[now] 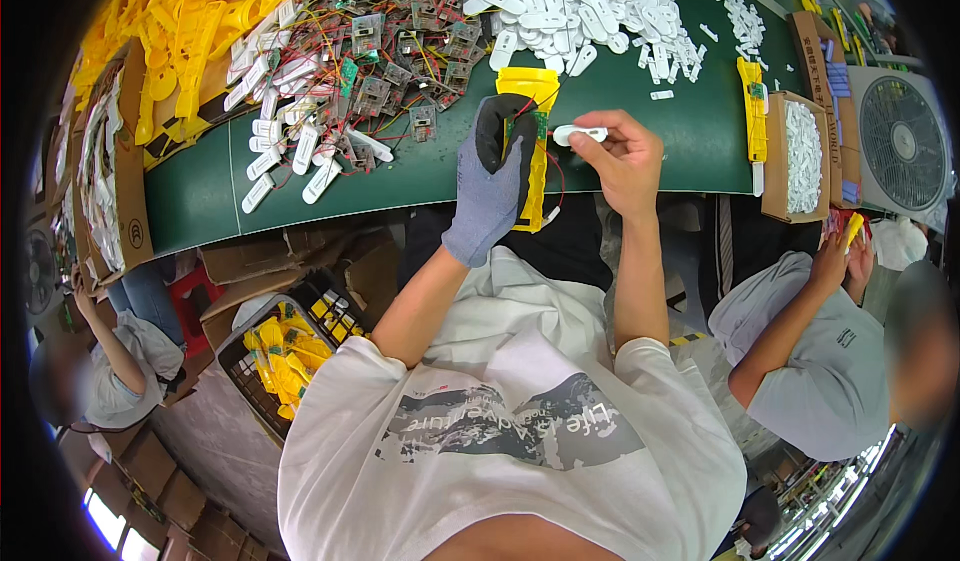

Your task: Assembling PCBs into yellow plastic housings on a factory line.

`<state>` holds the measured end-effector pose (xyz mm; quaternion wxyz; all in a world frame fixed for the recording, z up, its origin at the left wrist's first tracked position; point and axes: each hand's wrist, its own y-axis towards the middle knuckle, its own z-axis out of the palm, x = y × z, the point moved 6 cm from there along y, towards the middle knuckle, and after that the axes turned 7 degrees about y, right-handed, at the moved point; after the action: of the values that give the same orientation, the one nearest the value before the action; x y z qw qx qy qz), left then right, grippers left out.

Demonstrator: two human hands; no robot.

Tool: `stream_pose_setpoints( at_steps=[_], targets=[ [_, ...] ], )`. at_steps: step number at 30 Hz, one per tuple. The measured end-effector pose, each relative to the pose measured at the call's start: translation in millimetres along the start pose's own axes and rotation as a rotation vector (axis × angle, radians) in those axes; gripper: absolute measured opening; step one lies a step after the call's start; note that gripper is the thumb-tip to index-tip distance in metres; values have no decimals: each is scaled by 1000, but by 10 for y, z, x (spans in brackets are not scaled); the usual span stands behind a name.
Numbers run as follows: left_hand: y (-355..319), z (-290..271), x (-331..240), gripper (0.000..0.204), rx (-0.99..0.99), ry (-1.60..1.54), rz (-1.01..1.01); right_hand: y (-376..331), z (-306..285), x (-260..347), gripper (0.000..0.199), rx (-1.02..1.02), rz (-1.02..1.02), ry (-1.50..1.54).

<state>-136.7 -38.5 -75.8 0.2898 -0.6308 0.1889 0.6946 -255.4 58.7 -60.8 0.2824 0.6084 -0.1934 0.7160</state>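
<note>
My left hand (492,176), in a grey-blue glove with black finger parts, is closed around a yellow plastic housing (530,83) near the table's front edge. A small green circuit board (541,126) shows inside the housing, with a thin red wire hanging off its right side. Between the bare thumb and fingers of my right hand (628,161) is a small white oval plastic piece (580,135), just right of the housing. Part of the housing is hidden behind the glove.
Wired circuit modules (385,71) and white oval pieces (560,6) lie heaped across the green table (690,151). Yellow housings (190,31) pile up at far left. A carton of small white parts (803,156) and a fan (903,141) stand right. Co-workers sit either side; a black crate (250,386) is lower left.
</note>
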Motion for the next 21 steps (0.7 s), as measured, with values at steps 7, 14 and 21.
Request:
stream_pose_setpoints(
  at_steps=[7,14,21],
  targets=[
    [-4,-16,-35,21,-26,98,147,-151,114,125,10,61,-75,-331],
    [-28,3,-62,20,-32,71,165,-119,142,-46,8,160,194,53],
    [-25,-24,-157,17,-42,117,159,7,219,-63,13,188,284,51]
  ],
)
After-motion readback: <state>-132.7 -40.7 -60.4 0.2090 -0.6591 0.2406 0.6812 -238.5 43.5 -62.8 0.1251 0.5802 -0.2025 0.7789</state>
